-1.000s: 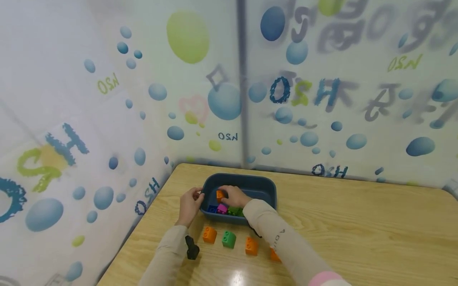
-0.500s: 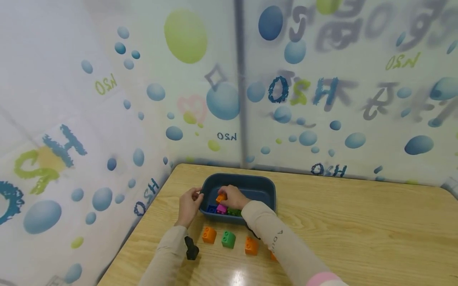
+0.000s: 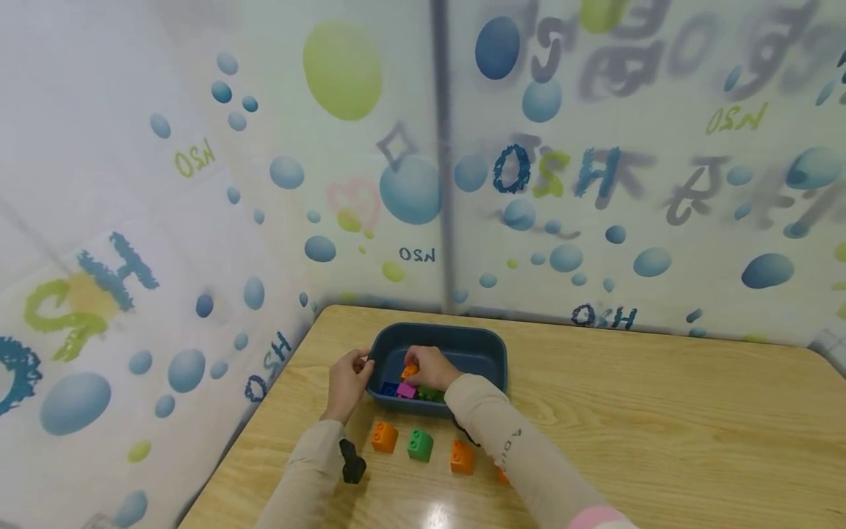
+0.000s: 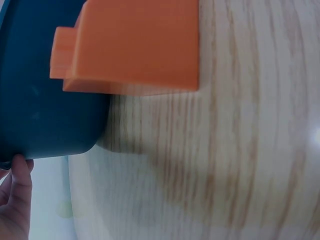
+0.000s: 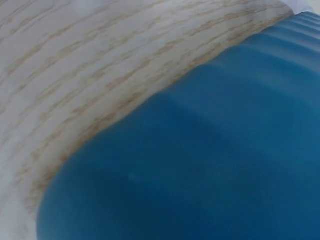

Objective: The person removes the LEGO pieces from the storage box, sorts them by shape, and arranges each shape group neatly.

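Orange blocks [image 3: 462,457] and a green block [image 3: 419,445] stood on the table [image 3: 661,426], from seven to five o'clock of the tub [image 3: 474,358]. The left hand [image 3: 346,385] gripped its rim at nine. Inside, near seven, lay a pink block [image 3: 406,391]; just beyond, the right hand [image 3: 432,366] pinched an orange brick [image 3: 409,372].

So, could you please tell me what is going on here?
A person's right hand holds an orange block inside the bin, while the left hand grips its edge. The bin also holds a blue block, a pink block and green pieces. On the table stand a green block and three more orange ones, one mostly hidden by the right sleeve.
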### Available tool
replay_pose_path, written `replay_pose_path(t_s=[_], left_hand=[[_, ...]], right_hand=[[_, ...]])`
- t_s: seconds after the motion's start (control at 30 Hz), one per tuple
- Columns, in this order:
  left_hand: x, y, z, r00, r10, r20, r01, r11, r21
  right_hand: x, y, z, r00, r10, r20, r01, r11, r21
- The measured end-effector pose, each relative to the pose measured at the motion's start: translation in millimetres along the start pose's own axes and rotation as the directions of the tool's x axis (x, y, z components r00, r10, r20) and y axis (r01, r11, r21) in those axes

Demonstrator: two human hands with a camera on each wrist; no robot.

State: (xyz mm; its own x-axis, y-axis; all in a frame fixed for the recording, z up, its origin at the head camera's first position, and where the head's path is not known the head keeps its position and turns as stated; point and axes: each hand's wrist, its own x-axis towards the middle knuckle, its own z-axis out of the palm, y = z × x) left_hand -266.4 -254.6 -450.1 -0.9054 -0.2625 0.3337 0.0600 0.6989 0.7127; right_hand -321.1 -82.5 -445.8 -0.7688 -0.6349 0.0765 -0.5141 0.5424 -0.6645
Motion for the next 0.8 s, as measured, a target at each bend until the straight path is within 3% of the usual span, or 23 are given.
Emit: replay_pose_path(t_s=[0.53, 0.8], left_hand=[[-0.4, 1.5, -0.8, 1.000, -0.007, 0.018, 0.007, 1.000, -0.003], [0.3, 0.9, -0.9, 1.000, -0.013, 0.023, 0.012, 1.000, 0.007]], right_hand=[[-6, 2, -1, 0.999, 0.031, 0.011, -0.032, 0.997, 0.066], [-7, 1, -10, 0.998, 0.003, -0.062, 0.004, 0.992, 0.123]])
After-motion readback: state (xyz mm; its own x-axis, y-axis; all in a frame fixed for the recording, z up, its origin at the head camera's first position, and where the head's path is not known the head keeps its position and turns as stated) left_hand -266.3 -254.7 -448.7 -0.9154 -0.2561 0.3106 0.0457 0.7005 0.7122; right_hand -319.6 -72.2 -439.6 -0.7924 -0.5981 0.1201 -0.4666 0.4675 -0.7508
